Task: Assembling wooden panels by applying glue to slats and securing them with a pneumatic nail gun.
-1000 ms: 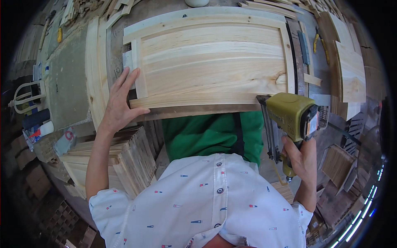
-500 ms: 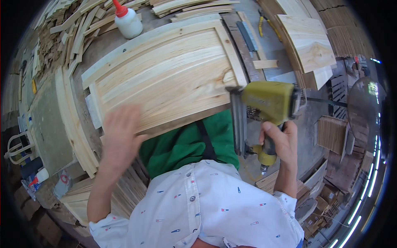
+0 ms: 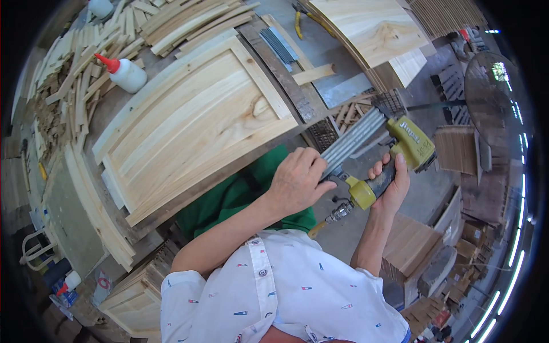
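My right hand (image 3: pixel 394 186) is wrapped round the dark grip of a yellow-green pneumatic nail gun (image 3: pixel 414 142), held tilted to the right of the workbench. With bent fingers, my left hand (image 3: pixel 298 177) grips the rear end of its long grey magazine (image 3: pixel 359 137); the fingertips are partly hidden there. From the base of the grip, a metal air coupling (image 3: pixel 341 211) points down toward my shirt. A pale wooden framed panel (image 3: pixel 191 128) lies on the bench, left of both hands and touched by neither.
A white glue bottle with a red tip (image 3: pixel 128 75) stands behind the panel, beside piled wood strips (image 3: pixel 80 86). Grey nail strips (image 3: pixel 279 46), yellow-handled pliers (image 3: pixel 311 20) and stacked boards (image 3: pixel 372 28) lie at the far right. A round fan (image 3: pixel 494 97) stands farther right.
My left hand has left the panel and moved right onto the magazine. The nail gun has shifted right and turned, its magazine now slanting toward my left hand. The view has shifted too.
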Motion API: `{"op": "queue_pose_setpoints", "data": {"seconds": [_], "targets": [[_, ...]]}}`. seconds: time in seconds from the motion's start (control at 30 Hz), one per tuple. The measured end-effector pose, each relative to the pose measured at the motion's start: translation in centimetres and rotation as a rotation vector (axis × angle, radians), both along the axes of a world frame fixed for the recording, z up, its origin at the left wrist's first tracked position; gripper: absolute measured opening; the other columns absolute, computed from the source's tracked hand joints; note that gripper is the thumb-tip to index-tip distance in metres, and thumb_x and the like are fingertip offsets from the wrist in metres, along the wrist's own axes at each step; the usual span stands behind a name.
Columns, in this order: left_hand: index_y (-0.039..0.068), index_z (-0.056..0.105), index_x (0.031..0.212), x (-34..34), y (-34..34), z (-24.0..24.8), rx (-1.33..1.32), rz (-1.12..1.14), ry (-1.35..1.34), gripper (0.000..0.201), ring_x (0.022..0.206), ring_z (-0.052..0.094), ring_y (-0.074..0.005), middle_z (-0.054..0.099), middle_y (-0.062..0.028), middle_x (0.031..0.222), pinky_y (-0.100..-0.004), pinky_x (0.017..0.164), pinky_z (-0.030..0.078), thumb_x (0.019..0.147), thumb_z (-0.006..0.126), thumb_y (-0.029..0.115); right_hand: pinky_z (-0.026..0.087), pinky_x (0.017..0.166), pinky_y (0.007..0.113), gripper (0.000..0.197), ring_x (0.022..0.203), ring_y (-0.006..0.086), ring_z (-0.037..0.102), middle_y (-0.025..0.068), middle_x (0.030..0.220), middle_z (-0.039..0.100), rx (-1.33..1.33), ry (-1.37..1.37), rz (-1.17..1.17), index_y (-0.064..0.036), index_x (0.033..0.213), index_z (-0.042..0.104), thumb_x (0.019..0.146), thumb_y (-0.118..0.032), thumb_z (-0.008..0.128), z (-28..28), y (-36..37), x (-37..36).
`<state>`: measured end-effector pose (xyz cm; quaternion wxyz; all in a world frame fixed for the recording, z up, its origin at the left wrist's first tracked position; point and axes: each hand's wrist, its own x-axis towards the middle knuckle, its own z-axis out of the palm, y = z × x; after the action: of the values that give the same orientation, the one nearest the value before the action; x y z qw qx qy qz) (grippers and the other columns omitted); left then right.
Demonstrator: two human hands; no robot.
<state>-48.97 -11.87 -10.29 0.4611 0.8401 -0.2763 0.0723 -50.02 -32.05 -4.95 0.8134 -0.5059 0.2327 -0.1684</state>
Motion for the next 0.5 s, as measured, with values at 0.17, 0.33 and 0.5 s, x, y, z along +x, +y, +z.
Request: {"op": "queue_pose_setpoints", "data": {"seconds": [0.17,0.33,0.5], "targets": [[0.002,0.057,0.087,0.1,-0.1,-0.1,0.005,0.031,-0.053,0.045,0.081,0.053,-0.0285,0.051,-0.0113,0.089,-0.0366,0.07,0.047,0.064,0.083,0.03,0.048,0.048,0.031,0.024,0.06,0.0164,0.055,0.0082,0.082,0.056,0.106,0.044,-0.037,0.0003,0.101,0.051,0.095,-0.022,0.059,-1.7,0.2,0.1],[0.004,0.052,0.074,0.5,-0.5,-0.1,0.096,0.081,-0.066,0.044,0.074,0.05,-0.0277,0.046,-0.0101,0.078,-0.0371,0.063,0.044,0.063,0.083,0.033,0.047,0.048,0.031,0.025,0.059,0.0164,0.055,0.0086,0.082,0.056,0.158,0.039,0.007,0.0002,0.102,0.05,0.095,-0.022,0.059,-2.7,0.1,0.7],[0.007,0.046,0.063,0.6,-0.3,-0.5,0.16,0.112,-0.142,0.048,0.063,0.048,-0.0258,0.042,-0.0082,0.068,-0.0356,0.053,0.041,0.063,0.081,0.039,0.047,0.047,0.031,0.025,0.059,0.0167,0.054,0.009,0.082,0.056,0.164,0.028,-0.007,0.0002,0.102,0.05,0.095,-0.022,0.058,-3.3,-0.6,1.3]]}}
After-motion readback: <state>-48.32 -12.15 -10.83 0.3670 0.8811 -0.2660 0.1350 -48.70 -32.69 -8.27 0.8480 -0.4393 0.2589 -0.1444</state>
